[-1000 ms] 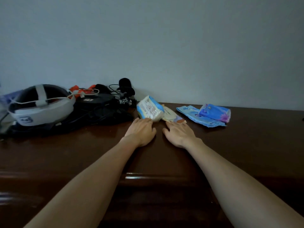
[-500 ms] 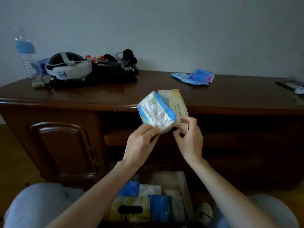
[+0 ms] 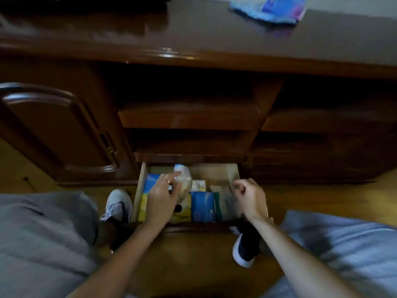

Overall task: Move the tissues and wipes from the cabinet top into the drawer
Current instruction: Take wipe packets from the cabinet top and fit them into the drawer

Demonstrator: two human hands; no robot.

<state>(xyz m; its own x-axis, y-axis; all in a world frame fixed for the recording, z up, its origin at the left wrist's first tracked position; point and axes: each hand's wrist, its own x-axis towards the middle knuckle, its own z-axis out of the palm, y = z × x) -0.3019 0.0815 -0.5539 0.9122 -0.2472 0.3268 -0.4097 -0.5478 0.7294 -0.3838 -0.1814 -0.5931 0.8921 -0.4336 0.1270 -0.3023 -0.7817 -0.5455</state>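
Note:
The bottom drawer (image 3: pixel 140 186) is pulled out and holds several tissue packs in blue and yellow. My left hand (image 3: pixel 161 196) reaches into it, its fingers stretched out against a blurred white and blue tissue pack (image 3: pixel 184 179) standing among the others. Over the drawer's right side, my right hand (image 3: pixel 250 197) hovers with fingers loosely curled and nothing in it. Just below that hand a blurred beige pack (image 3: pixel 225 203) lies in the drawer. Blue wipes packs (image 3: pixel 272 8) lie on the cabinet top (image 3: pixel 193 29) at the far right.
A closed cabinet door (image 3: pixel 58 130) is to the left of the drawer, and shut drawers (image 3: pixel 189 117) are above it. My knees and shoes (image 3: pixel 118 205) flank the drawer on the wooden floor. Dark gear sits on the cabinet top at the far left.
I have dropped from the cabinet top to the drawer. Both packs came down with my hands into the drawer, and my right hand no longer holds the beige pack.

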